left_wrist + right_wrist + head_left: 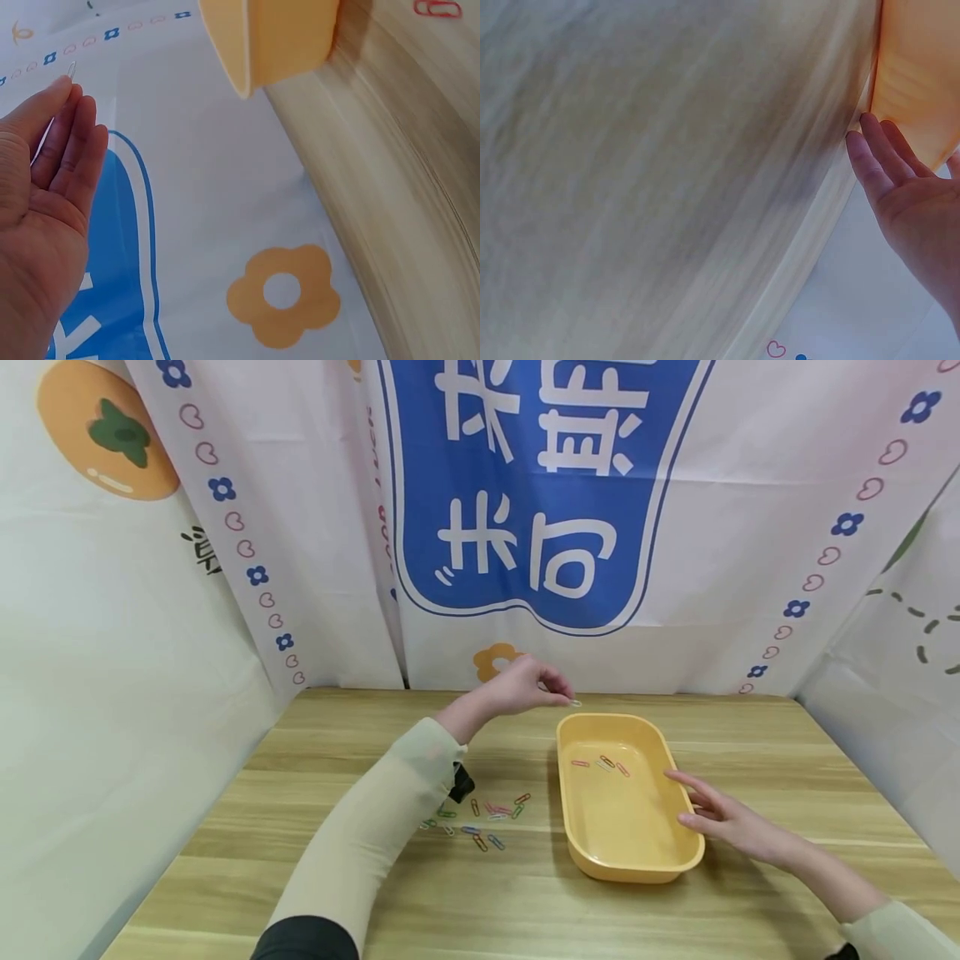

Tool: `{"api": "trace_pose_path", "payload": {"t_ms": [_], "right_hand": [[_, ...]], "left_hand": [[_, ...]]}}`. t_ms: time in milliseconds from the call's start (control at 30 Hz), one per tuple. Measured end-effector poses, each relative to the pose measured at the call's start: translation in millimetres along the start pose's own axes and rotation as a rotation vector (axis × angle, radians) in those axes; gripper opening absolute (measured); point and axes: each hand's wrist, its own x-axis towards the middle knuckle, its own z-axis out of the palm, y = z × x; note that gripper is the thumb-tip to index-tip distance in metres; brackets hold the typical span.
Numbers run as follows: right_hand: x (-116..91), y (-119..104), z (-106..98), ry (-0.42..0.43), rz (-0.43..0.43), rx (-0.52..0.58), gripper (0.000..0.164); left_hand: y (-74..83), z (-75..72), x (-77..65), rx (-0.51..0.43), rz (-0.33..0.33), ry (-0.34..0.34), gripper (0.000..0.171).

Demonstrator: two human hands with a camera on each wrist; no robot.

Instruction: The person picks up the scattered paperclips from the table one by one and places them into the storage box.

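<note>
My left hand (521,685) pinches a pale paper clip (575,702) between thumb and fingertips, just beyond the far-left corner of a yellow plastic tub (630,870). The left wrist view shows the same clip (72,70) at the tips, the other fingers stretched beside it. Against the tub's right side rests my right hand (731,827), with fingertips at the rim. Its fingers look fairly straight in the right wrist view, close to the outer wall. Several paper clips, among them a pink one (622,769), lie inside the tub toward its far end.
Left of the tub, several coloured paper clips are scattered on the wooden table (495,910), such as a blue one (496,842) and a green one (517,811). My left forearm partly covers this group. A printed cloth (337,610) hangs behind the table.
</note>
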Motion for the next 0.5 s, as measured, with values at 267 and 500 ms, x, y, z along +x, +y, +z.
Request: {"api": "trace_pose_path", "payload": {"t_ms": [267,500], "right_hand": [[0.7,0.5,0.5,-0.003,-0.024,0.023,0.063],[1.3,-0.5,0.0,-0.002,-0.011,0.0,0.063]], "left_hand": [[2.8,19.4,16.4,-0.052,-0.043,-0.01,0.007],[-4.0,41.5,27.3,-0.064,-0.038,-0.028,0.009]]}}
